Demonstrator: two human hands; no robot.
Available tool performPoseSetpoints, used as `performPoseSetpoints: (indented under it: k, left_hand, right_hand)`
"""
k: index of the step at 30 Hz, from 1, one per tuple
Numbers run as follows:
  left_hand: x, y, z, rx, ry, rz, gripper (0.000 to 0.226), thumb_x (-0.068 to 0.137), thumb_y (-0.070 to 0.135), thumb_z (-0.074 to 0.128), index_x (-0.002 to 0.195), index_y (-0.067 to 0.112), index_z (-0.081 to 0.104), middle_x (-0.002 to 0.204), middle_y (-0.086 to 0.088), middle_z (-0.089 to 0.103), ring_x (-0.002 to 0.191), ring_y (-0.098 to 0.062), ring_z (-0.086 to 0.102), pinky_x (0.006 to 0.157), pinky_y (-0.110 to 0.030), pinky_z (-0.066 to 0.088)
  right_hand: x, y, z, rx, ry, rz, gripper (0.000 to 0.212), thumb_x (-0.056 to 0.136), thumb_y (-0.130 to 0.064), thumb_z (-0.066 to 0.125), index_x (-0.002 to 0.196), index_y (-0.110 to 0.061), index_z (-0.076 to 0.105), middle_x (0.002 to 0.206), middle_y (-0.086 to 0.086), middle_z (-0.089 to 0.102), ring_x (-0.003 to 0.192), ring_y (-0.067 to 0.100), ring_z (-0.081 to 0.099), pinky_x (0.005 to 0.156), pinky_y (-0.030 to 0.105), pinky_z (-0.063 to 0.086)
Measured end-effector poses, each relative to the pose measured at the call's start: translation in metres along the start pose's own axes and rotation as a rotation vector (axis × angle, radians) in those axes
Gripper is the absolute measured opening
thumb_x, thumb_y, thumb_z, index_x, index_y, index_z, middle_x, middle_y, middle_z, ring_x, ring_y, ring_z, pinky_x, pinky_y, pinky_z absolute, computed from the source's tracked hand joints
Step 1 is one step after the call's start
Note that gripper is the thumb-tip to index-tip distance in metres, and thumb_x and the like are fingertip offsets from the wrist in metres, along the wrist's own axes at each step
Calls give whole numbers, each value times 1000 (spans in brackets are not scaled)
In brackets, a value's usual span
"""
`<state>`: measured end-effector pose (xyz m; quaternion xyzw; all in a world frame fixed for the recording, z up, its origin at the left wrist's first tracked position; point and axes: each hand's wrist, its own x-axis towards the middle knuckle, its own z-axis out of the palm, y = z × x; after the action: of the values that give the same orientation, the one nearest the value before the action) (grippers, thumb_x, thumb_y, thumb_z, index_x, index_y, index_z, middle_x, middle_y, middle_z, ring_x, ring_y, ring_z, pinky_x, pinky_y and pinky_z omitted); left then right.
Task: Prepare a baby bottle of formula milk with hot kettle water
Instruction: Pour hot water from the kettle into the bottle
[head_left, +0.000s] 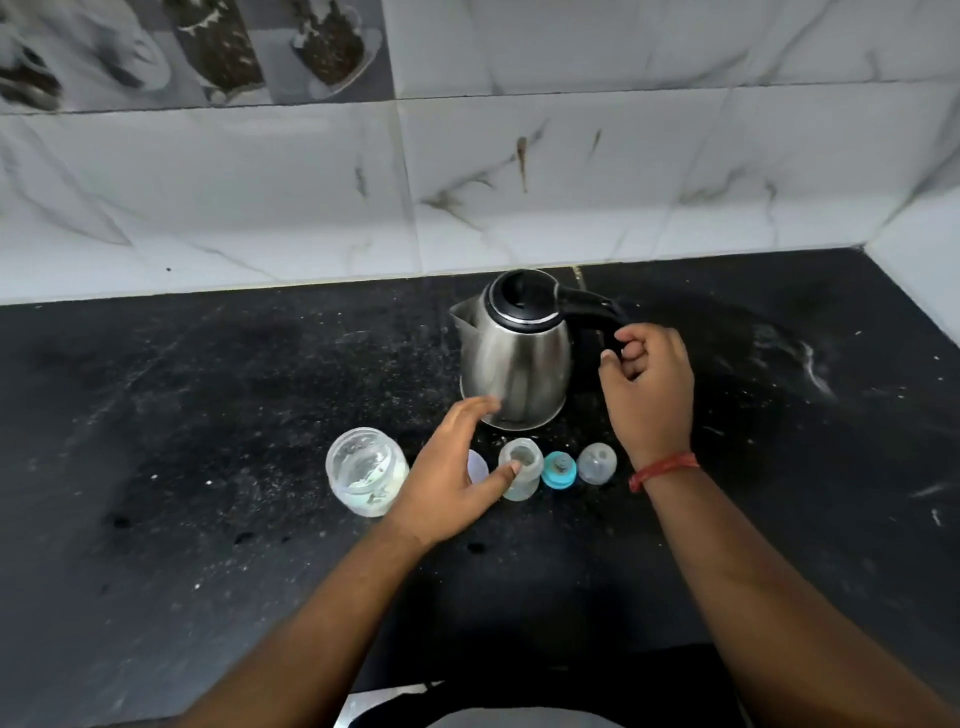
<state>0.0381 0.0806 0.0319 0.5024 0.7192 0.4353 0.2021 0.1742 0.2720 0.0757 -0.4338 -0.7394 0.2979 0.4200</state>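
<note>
Black stone counter (182, 415) under marbled wall tiles (623, 171). Steel electric kettle (514, 358) upright at 12 o'clock of row, lid down, spout toward 9. Right hand (647, 387) at kettle's 3 o'clock, fingers curled round black handle (592, 304) (red thread on wrist). Left hand (452, 478) spread and relaxed, fingers wide, holding nothing, hovering over row. Clear jar (363, 470) at far 9 o'clock. Open baby bottle (521, 467) mid-row, thumb tip overlapping it. Blue collar with teat (559, 470) just beside at 3; clear cap (597, 462) next.
</note>
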Motion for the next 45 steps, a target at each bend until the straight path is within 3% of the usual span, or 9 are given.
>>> performPoseSetpoints:
  k: [5,8,12,18,23,27,35,40,45]
  left_hand:
    - [6,-7,27,-28,-63,-76,69,84,41,79,144,31,45,142,30,44,137,8,42,108,-5,29]
    - [7,-11,37,-35,-57,-128,77,77,50,76,145,27,46,142,27,47,134,11,43,106,-3,28]
    - [10,-16,48,-17,-68,-175,72,81,28,86,142,22,48,140,16,50,128,16,44,101,0,29]
    - [12,-27,54,-12,-140,-213,58,83,24,83,134,23,56,124,9,64,117,-3,60,101,-18,44]
    - [7,-21,52,-70,-56,-241,54,81,12,88,128,19,62,112,8,71,104,6,63,92,-7,41]
    - [2,-14,40,-111,92,-261,54,80,19,89,122,32,59,113,18,70,106,-4,67,95,-16,49]
    - [10,1,-4,-189,338,-184,52,83,9,86,120,33,59,115,20,69,107,-4,67,93,-21,52]
    - [12,1,-30,-221,459,-154,52,79,36,83,126,30,62,121,5,69,115,-16,66,100,-35,53]
    - [9,1,-50,-185,508,-134,50,83,26,83,128,33,61,123,5,67,117,-16,65,103,-40,53]
  right_hand:
    - [16,21,-5,-23,-55,62,41,81,-21,80,117,-20,58,109,-6,49,78,5,56,73,26,53]
    - [28,33,0,4,-141,86,56,77,-24,84,125,-21,54,120,-7,45,99,9,56,87,25,51]
    - [48,43,10,83,-328,142,53,79,-17,81,126,-21,56,126,-5,49,117,15,55,103,30,46]
    - [67,48,21,314,-488,295,27,81,-8,74,103,-24,70,101,0,75,97,15,69,90,34,53]
    - [68,50,26,557,-491,408,31,68,-7,75,95,-22,73,96,3,75,92,18,70,91,38,54]
    - [61,43,31,673,-434,449,35,66,11,67,83,-20,71,78,-1,69,77,16,64,79,34,51]
    - [60,21,22,654,-417,356,41,68,23,61,81,-16,67,72,-3,65,70,13,61,67,27,50]
    - [60,-6,6,707,-366,325,46,70,27,58,83,-16,67,66,-11,68,66,7,64,66,21,53]
    - [59,-38,-11,776,-344,286,48,67,26,56,79,-17,72,72,-2,69,75,19,64,73,31,52]
